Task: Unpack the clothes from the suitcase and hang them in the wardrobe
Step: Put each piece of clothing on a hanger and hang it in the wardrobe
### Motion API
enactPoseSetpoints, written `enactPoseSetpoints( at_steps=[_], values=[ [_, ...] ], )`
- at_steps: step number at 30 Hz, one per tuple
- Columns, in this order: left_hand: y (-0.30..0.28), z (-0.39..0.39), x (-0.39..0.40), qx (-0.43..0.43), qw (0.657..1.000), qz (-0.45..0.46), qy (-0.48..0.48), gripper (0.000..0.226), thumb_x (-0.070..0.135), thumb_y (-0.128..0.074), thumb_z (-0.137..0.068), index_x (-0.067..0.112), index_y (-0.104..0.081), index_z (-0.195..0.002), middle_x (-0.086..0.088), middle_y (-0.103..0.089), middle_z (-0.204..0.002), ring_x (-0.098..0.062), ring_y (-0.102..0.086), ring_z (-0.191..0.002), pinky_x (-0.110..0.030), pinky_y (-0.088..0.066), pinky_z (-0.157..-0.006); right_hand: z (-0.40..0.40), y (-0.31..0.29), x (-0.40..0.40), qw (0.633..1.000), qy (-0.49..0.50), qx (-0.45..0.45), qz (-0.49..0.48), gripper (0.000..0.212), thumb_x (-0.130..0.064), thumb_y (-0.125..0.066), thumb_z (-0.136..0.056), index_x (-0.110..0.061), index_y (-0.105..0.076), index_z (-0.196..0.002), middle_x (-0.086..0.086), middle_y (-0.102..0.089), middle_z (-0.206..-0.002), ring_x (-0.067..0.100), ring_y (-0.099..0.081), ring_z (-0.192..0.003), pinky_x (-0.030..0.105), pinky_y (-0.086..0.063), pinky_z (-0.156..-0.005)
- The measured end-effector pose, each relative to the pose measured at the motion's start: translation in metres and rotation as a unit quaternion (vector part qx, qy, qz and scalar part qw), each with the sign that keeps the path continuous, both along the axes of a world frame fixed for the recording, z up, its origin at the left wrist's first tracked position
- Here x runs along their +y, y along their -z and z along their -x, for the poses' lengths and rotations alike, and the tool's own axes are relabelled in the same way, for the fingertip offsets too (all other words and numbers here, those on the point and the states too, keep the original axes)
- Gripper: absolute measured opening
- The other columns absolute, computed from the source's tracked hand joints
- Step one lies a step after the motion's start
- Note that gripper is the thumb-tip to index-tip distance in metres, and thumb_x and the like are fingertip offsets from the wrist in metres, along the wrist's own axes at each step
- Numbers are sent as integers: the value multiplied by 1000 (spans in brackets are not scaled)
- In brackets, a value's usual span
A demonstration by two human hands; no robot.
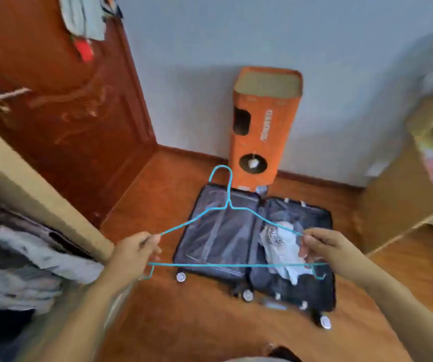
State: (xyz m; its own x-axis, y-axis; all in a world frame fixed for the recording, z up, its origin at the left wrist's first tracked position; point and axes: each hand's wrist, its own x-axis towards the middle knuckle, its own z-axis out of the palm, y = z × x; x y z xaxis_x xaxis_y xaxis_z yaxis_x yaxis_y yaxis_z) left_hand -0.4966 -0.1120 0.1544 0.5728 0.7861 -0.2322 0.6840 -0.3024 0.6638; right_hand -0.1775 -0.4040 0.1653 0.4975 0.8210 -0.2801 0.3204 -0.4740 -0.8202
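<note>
A thin turquoise wire clothes hanger (227, 205) is held up in the air above the open dark fabric suitcase (238, 246), its hook pointing away from the person. The left hand (131, 253) pinches the hanger's left shoulder end between closed fingers; the right hand (325, 246) grips the right shoulder end the same way, and the bottom bar runs below both. Inside the suitcase's right half lies a crumpled white printed garment (279, 242) on dark clothes. Beyond the suitcase an orange cardboard box (262, 126) stands against the pale wall, its white lettering too blurred to read. Left of the suitcase stands a reddish wooden door (66, 105), and nearer, a beige wardrobe (27, 178) holds clothes.
</note>
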Motion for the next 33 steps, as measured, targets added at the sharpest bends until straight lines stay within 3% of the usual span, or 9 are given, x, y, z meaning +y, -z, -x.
enactPoseSetpoints(
  at_steps=[3, 5, 9, 13, 18, 20, 23, 29, 33],
  values=[
    [31, -84, -64, -2, 988, 115, 107, 36, 16, -54, -104, 8, -70, -73, -1, -75, -74, -22, -71, -62, -43, -55, -68, -58, 45, -100, 983, -6, -33, 181, 19, -9, -57, -100, -13, -69, -86, 0, -67, -77, 7, -58, -70, 13, -40, -67],
    [44, -128, -99, 14, 973, 169, 155, 33, 16, -53, -105, 2, -66, -78, -7, -75, -77, -27, -72, -60, -41, -56, -64, -69, 57, -142, 962, -13, -4, 271, 15, -23, -61, -99, -38, -59, -100, -17, -62, -92, -8, -57, -81, 7, -40, -73],
    [73, -211, -150, 30, 946, 201, 253, 35, 18, -54, -104, 4, -67, -74, -6, -71, -73, -14, -68, -62, -17, -47, -61, -75, 72, -154, 968, 106, 92, 210, 26, -24, -62, -98, -41, -55, -116, -35, -58, -109, -26, -53, -96, -1, -36, -81],
    [120, -271, -177, 61, 920, 224, 317, 39, 32, -55, -103, 28, -61, -65, 10, -69, -71, -10, -65, -68, -28, -51, -70, -100, 103, -138, 930, 318, 121, 141, 22, -33, -55, -101, -21, -73, -95, -12, -76, -90, -5, -63, -83, 0, -38, -67],
    [176, -317, -175, 101, 905, 254, 326, 30, 31, -56, -102, 14, -61, -78, 9, -57, -67, -5, -54, -64, -34, -48, -74, -147, 130, -126, 899, 391, 98, 173, 32, -16, -52, -103, -3, -69, -79, 18, -70, -73, 20, -60, -71, 10, -38, -59],
    [205, -331, -164, 137, 902, 263, 313, 14, 26, -55, -102, 25, -67, -96, 13, -63, -82, -5, -61, -77, -24, -48, -79, -174, 148, -123, 887, 413, 78, 189, 31, -12, -51, -102, -3, -68, -77, 14, -67, -69, 19, -59, -69, 10, -38, -58],
    [241, -350, -140, 236, 899, 253, 269, 25, 27, -55, -102, 25, -60, -126, 6, -64, -114, -12, -62, -107, -23, -45, -94, -214, 172, -116, 867, 450, 68, 205, 27, -14, -50, -102, -7, -68, -83, 10, -69, -75, 17, -57, -71, 14, -37, -59],
    [347, -429, -111, 293, 911, 234, 170, 11, 24, -50, -103, 33, -55, -104, 5, -69, -107, -10, -65, -93, -32, -53, -82, -311, 287, -109, 854, 469, 53, 219, 20, -17, -53, -101, -13, -70, -93, -7, -67, -79, 25, -60, -85, 30, -40, -67],
    [499, -499, -119, 322, 917, 195, 131, 27, 27, -48, -102, 22, -54, -128, -5, -67, -121, -25, -65, -104, -36, -51, -87, -387, 425, -104, 882, 410, 33, 229, 19, -20, -53, -101, -29, -70, -99, 3, -71, -84, 27, -64, -81, 36, -43, -73]
  ],
)
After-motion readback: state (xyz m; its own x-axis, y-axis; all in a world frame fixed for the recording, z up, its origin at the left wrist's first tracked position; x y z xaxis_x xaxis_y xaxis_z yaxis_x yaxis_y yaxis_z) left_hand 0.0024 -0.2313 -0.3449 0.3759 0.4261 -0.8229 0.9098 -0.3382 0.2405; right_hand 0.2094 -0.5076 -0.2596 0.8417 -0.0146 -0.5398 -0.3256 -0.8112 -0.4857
